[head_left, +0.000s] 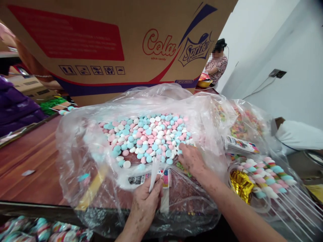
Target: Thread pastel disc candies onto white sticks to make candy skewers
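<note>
Candies [148, 137], pink, blue and white, are heaped in an open clear bag [83, 134] on the brown table [32, 161], in front of a large carton [101, 43] at 12 o'clock. The left hand [146, 201] is closed around a few thin white sticks [154, 171], pinched upright between thumb and fingers at the bag's near edge. The right hand [193, 159] is reached into the bag at 3 o'clock of the heap, fingers curled down onto the candies; whether one is gripped cannot be told.

Progress is judged as partial: a bundle of finished skewers [267, 176] is laid at 3 o'clock beside gold foil [241, 185], while the sticks in hand are seen bare and the heap is large.

Fingertips of the right hand are hidden by the plastic. A second bag [242, 124] at 2 o'clock is blurred by its film. Wrapped items at 7 o'clock are cut off. A person [217, 64] is seen far behind.
</note>
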The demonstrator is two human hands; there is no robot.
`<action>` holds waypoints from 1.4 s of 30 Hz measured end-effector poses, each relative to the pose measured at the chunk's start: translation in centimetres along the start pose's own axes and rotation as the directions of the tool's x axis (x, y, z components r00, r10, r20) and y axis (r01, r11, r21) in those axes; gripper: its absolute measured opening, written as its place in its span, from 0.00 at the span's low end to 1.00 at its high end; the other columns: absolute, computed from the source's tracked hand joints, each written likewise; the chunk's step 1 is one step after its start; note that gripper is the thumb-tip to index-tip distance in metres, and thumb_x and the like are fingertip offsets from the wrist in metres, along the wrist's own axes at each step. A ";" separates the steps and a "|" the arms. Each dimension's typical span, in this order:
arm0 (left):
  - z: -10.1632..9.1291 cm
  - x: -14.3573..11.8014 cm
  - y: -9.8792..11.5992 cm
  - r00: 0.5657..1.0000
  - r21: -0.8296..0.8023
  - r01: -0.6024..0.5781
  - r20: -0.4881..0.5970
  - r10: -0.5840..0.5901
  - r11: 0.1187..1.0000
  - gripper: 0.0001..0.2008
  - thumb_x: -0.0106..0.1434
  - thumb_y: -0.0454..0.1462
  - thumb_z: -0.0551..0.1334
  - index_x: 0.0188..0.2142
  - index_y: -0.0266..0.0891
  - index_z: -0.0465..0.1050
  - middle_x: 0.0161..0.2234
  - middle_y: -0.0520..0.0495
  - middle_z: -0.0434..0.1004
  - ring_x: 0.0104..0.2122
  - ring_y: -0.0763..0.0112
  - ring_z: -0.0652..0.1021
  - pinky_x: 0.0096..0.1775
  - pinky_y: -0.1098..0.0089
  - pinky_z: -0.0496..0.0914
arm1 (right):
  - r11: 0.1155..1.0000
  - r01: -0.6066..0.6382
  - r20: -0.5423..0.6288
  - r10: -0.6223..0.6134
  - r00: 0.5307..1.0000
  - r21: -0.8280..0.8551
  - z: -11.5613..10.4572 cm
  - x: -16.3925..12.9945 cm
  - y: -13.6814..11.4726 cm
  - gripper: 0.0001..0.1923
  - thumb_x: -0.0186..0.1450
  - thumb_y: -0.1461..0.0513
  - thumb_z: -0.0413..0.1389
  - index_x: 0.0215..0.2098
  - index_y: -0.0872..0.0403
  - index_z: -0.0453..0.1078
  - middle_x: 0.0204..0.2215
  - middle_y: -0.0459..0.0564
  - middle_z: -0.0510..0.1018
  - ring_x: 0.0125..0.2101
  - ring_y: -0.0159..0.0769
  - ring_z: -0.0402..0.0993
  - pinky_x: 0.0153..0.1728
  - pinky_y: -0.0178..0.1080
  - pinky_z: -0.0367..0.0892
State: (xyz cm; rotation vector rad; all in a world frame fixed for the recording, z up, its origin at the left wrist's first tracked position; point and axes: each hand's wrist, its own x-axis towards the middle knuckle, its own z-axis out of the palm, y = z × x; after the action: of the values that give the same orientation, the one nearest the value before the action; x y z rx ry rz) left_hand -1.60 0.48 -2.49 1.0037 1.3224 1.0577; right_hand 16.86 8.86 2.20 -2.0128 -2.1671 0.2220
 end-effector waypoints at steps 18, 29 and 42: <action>0.0 0.0 1.5 0.993 0.292 -0.093 0.092 0.069 0.952 0.16 0.63 0.45 0.57 0.30 0.38 0.77 0.17 0.57 0.62 0.21 0.71 0.66 0.27 0.72 0.59 | -0.117 -0.145 0.148 0.017 0.989 0.983 -1.8 -0.1 0.8 0.14 0.48 0.61 0.68 0.32 0.55 0.73 0.26 0.43 0.77 0.25 0.30 0.72 0.29 0.33 0.68; 0.3 0.0 1.8 0.997 0.297 -0.072 0.061 0.056 0.952 0.16 0.62 0.46 0.58 0.30 0.37 0.78 0.16 0.57 0.61 0.19 0.71 0.64 0.25 0.72 0.59 | -0.090 -0.121 0.121 -0.008 0.993 0.989 -1.4 -0.4 0.6 0.13 0.51 0.60 0.67 0.34 0.54 0.75 0.22 0.42 0.76 0.26 0.31 0.73 0.30 0.34 0.68; 0.5 -0.2 1.8 0.997 0.279 -0.077 -0.002 0.081 0.957 0.15 0.60 0.46 0.59 0.27 0.39 0.76 0.16 0.56 0.62 0.17 0.72 0.63 0.20 0.74 0.56 | -0.110 -0.107 0.109 0.019 0.994 0.988 -1.2 -0.3 0.8 0.14 0.50 0.60 0.68 0.34 0.54 0.75 0.26 0.44 0.79 0.26 0.32 0.75 0.32 0.36 0.71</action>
State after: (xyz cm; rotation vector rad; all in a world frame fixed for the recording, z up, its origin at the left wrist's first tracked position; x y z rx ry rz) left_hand -1.16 0.68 -0.68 1.2703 1.4810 0.9550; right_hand 17.90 8.64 3.22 -0.9937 -0.9526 1.4640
